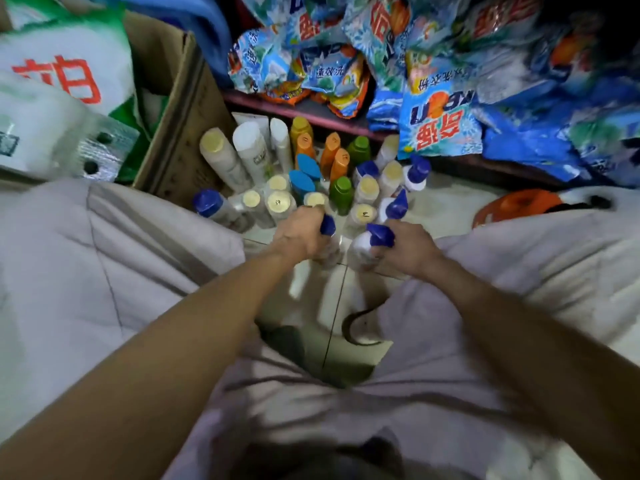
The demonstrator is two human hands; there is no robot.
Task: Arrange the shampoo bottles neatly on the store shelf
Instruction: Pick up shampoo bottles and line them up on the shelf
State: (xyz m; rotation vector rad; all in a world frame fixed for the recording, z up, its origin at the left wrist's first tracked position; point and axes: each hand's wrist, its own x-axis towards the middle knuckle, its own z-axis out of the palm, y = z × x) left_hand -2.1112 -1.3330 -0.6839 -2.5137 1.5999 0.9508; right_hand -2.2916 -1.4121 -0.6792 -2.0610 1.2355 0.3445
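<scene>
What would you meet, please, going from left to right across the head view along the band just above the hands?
Brown cardboard box → lone blue-capped white bottle → cream-capped pale bottles → green-capped green bottle → blue-capped white bottle with tilted cap → orange plastic container.

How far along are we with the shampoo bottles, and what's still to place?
Done: most bottles already stand upright, grouped by cap colour, on the floor in front of the shelf. In hand: the left hand and right hand each grip a blue-capped bottle at the near edge. Left: setting those two down, and perhaps moving the lone blue-capped one at far left closer.
</scene>
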